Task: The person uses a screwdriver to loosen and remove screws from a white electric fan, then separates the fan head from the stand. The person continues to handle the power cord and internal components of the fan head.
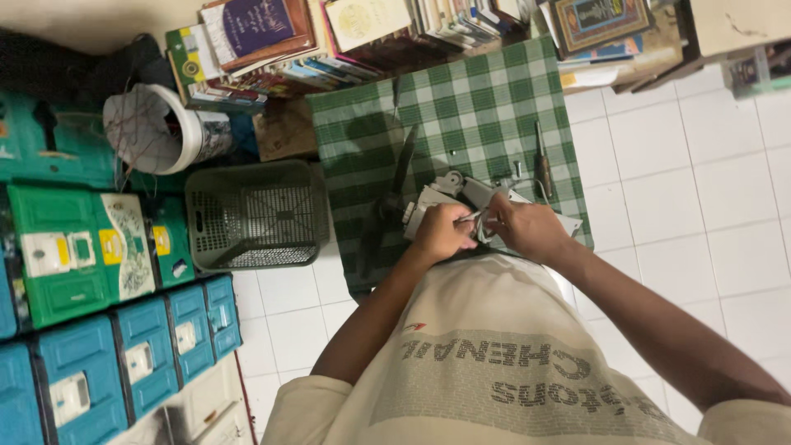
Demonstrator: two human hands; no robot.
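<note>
A white and grey device (449, 191) with a long black blade (401, 165) lies on a green checked cloth (486, 99) spread on the floor. Both hands work at its near edge. My left hand (441, 232) is closed on the device's left side, fingers curled around it. My right hand (527, 229) grips the right side, and a thin metal piece (471, 217) shows between the two hands. What the fingertips pinch is hidden. A screwdriver (542, 165) lies on the cloth just beyond my right hand.
A grey plastic basket (255, 216) stands left of the cloth, with a white bucket (161, 128) behind it. Green and blue boxes (99, 330) line the left side. Stacks of books (354, 41) run along the far edge. White floor tiles (700, 181) lie to the right.
</note>
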